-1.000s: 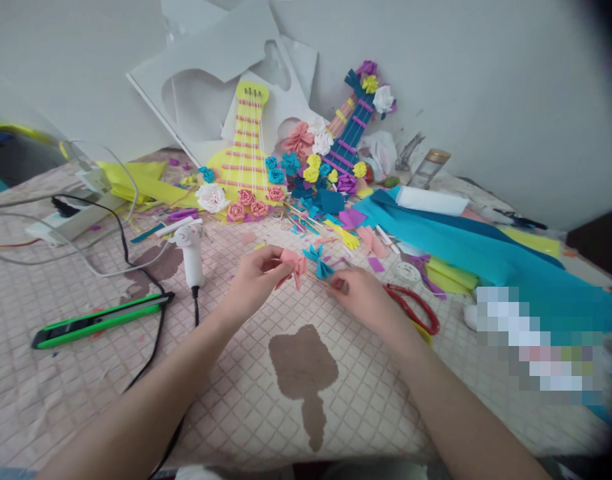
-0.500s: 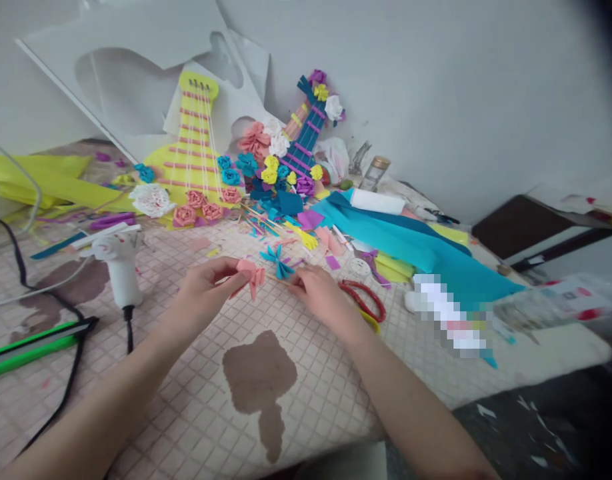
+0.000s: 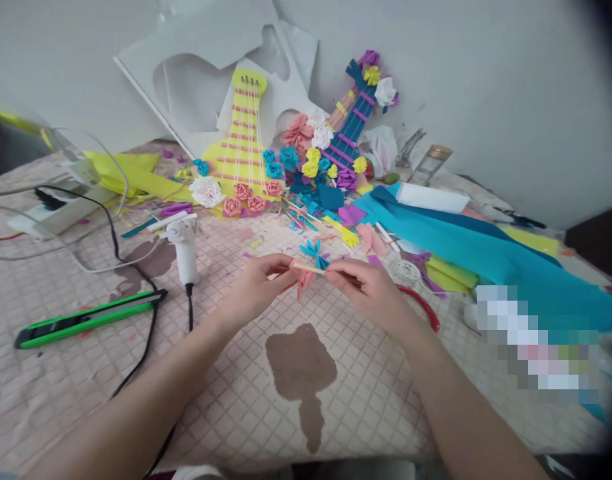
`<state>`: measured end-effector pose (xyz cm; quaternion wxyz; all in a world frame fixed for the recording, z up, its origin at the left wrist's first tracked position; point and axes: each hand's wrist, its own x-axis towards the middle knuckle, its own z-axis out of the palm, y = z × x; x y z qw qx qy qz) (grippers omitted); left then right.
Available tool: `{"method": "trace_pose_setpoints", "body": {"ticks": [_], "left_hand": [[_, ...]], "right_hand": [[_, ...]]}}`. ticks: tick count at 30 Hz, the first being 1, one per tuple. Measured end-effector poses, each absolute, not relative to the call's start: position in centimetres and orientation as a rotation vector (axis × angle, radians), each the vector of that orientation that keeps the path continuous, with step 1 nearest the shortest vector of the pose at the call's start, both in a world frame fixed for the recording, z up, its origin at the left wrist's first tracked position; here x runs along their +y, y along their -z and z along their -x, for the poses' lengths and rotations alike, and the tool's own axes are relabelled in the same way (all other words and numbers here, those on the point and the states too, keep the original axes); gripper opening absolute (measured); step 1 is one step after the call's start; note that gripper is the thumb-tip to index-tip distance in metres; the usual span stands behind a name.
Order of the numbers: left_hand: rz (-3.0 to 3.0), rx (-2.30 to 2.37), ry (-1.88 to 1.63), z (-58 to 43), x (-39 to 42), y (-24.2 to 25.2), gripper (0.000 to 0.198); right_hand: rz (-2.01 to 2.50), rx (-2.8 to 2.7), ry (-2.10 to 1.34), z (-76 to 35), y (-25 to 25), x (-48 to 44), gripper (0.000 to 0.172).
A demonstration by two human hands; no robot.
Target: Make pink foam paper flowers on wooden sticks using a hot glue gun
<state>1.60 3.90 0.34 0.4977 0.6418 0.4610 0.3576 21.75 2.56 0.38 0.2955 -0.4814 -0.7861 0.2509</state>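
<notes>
Nearest, above a brown stain (image 3: 300,363) on the surface (image 3: 366,400), the 2 hands meet. The left hand (image 3: 253,293) pinches a pink piece (image 3: 304,283) thumb to forefinger, where it meets a stick (image 3: 306,268). The right hand (image 3: 373,293) pinches the stick's other end, its remaining fingers curled. The piece looks light, soft and easily crushed, the stick stiff but thin enough to snap, so fingertip holds close beside the joint suit both. Red scissors (image 3: 426,307) lie just right, a blue bow (image 3: 313,250) just beyond, a glue gun (image 3: 185,248) farther left. A yellow guitar (image 3: 243,147) and a blue guitar (image 3: 353,127) lean at the back.
</notes>
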Motion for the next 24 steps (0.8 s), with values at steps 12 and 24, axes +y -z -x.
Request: {"method": "trace_pose_setpoints", "body": {"ticks": [12, 24], "left_hand": [[-1.729, 1.048, -0.805, -1.6, 3.7, 0.6, 0.015], [-1.796, 1.036, -0.789, -1.8, 3.5, 0.2, 0.023]], "right_hand": [[1.341, -2.218, -0.448, -22.1, 0.4, 3.2, 0.022], [1.294, -2.288, -0.457, -22.2, 0.5, 3.0, 0.019]]}}
